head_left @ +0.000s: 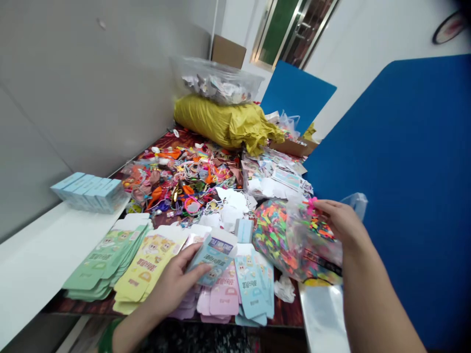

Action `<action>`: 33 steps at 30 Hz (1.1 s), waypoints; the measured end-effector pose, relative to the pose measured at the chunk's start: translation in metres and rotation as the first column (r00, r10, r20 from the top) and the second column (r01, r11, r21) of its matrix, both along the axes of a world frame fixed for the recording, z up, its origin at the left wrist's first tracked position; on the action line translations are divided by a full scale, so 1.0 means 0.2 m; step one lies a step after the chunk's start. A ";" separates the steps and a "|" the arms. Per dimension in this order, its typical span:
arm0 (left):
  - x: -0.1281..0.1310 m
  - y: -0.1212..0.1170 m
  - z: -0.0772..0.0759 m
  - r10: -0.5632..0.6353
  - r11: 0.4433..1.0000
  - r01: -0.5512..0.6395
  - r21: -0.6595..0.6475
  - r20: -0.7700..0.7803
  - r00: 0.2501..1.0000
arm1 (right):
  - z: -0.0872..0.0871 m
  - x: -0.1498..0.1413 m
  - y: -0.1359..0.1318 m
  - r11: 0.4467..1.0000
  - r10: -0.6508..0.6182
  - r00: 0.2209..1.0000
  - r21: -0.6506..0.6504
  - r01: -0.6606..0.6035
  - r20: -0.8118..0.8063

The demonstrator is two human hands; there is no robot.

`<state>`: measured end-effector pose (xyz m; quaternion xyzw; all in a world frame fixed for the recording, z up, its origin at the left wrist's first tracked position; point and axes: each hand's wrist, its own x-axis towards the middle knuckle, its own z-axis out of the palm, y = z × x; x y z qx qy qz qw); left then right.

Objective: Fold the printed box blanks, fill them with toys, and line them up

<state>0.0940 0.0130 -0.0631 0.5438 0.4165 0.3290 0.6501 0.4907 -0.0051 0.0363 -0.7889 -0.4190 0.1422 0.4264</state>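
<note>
Blue box [218, 261] clamped in your left hand [178, 280] may crease if squeezed; right hand [342, 223] pinches pink piece [312, 206].

Pastel cartoon-print cartons [86, 267], neon multicolour bits [270, 230].
Held box [217, 262] blue; cartons green, yellow, pink, blue; sack [209, 117] yellow; partition [397, 171] plain blue; tabletop [285, 316] reddish-brown, streaked.

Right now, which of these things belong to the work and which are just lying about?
Apparently in use: blue box, in the left fingers; pink trinket, in the right fingers; bag of colourful bits; flat cartons.

Apparently lying about: crumpled wad; yellow sack; cardboard box.
</note>
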 end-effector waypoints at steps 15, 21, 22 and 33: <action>-0.02 0.03 0.02 0.063 0.998 -0.068 0.019 0.182 0.981 | -0.04 -1.12 0.17 0.649 0.760 0.623 -0.165 -0.743 0.186; -0.08 0.04 0.00 0.122 0.990 -0.131 0.054 0.157 0.980 | -0.08 -1.21 0.20 0.652 0.757 0.605 -0.228 -0.723 0.249; -0.09 0.04 0.00 0.126 0.988 -0.137 0.064 0.150 0.981 | -0.08 -1.22 0.21 0.649 0.760 0.599 -0.245 -0.720 0.252; -0.12 0.06 -0.02 0.048 0.999 -0.041 -0.030 0.259 0.965 | -0.02 -1.21 0.23 0.564 0.825 0.533 -0.326 -0.758 0.189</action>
